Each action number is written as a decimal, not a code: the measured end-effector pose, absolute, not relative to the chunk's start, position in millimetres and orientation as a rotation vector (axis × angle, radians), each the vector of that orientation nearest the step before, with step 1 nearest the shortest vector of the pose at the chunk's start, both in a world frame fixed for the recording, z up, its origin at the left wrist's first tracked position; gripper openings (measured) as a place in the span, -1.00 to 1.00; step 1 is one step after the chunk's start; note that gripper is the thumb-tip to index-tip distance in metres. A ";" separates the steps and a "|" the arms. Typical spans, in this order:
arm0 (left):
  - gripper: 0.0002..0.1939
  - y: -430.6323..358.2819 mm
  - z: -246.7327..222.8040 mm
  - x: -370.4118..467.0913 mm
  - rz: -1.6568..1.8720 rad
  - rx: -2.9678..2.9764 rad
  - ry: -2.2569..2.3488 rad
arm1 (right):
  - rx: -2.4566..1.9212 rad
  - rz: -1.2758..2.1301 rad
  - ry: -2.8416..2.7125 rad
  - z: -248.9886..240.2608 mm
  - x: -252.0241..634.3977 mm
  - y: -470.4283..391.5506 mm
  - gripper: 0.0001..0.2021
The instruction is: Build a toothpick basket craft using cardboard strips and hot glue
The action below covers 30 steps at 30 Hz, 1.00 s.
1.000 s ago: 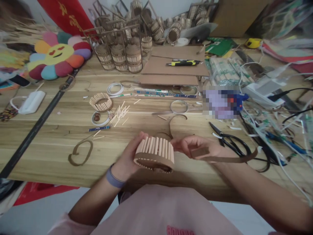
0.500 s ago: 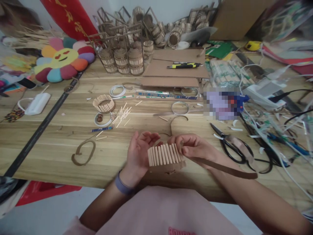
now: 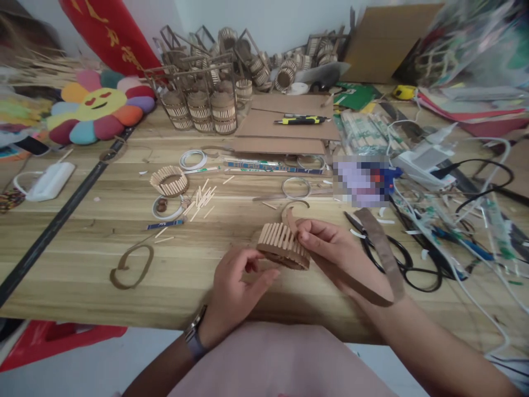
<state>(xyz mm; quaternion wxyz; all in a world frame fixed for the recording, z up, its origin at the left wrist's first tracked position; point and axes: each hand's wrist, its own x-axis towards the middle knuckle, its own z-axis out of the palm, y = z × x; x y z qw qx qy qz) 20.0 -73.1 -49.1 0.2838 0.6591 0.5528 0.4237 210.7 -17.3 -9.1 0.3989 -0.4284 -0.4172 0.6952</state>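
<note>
Above the near side of our pale wooden table, our left hand has its fingers apart, while our right hand clamps the right side of the round pale-stick, brown-banded basket. That one-sided hold could let it twist if the long flat brown strip snags.

Tilted stick ring, curved brown strip

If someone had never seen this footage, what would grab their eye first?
Probably the multicoloured flower-shaped cushion with a smiling yellow face, at the table's far left, beneath a hanging red banner with gold characters. Next, front and centre, the small round basket of pale wooden sticks between the hands.
</note>
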 end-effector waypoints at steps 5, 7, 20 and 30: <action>-0.76 -67.0 -46.9 29.2 1.084 1.823 1.633 | -1.027 1.741 -1.037 -15.4 202.9 -23.0 -0.62; -0.80 -66.1 -48.8 30.1 1.047 1.809 1.590 | -1.018 1.732 -1.036 -19.2 202.6 -22.9 -0.64; -0.68 -49.5 -34.3 -11.1 0.245 2.383 1.154 | -1.182 1.714 -1.171 -12.1 223.9 -3.9 -0.63; -0.39 -11.3 6.3 8.9 0.383 1.819 1.081 | -1.041 1.915 -1.509 -7.2 225.8 -4.4 -0.68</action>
